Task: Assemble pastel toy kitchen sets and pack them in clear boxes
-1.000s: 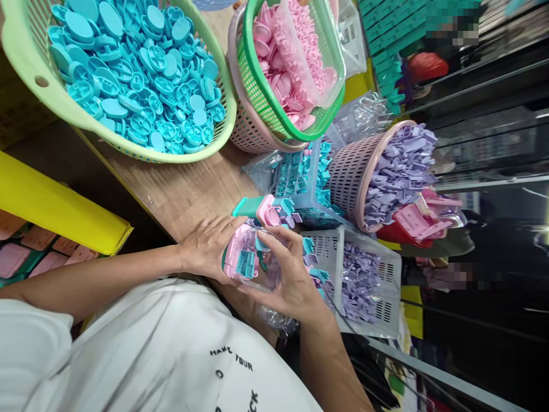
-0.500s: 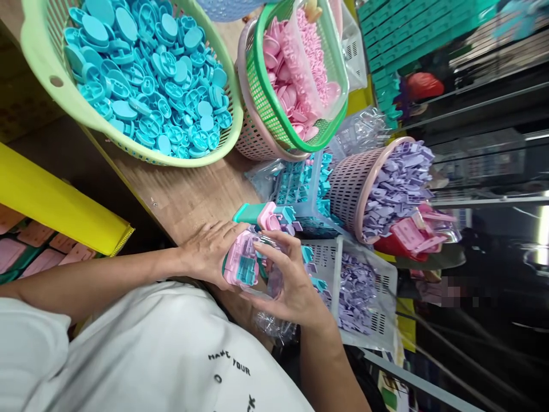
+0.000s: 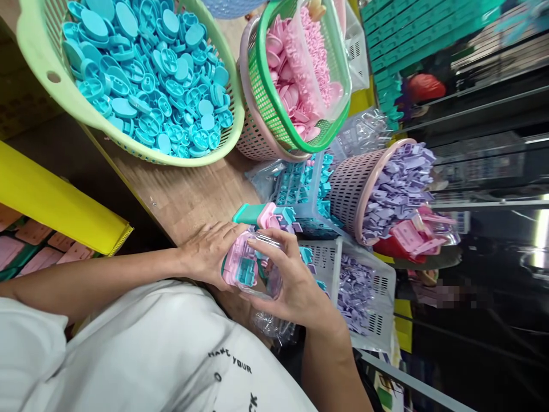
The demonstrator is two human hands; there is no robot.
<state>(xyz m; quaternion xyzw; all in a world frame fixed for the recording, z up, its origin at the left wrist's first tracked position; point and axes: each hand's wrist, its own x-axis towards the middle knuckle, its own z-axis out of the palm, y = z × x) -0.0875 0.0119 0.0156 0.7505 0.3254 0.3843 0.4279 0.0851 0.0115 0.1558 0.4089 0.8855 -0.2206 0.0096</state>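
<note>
My left hand is closed around a small pink toy piece with a teal insert. From the other side, my right hand grips a clear plastic cover by its edges, thumb and fingers apart around it. The cover overlaps the front of the pink toy piece; whether it is seated on it I cannot tell. Just beyond my hands on the wooden table lies a similar teal and pink toy with purple and teal parts at one end.
A light green basket of blue oval parts stands at the upper left. Beside it is a green basket of pink parts. To the right are a pink basket of purple parts and a white crate. Yellow board edges the left.
The clear cover in my right hand has shifted slightly left, further over the pink toy piece. My left hand stays almost still.
</note>
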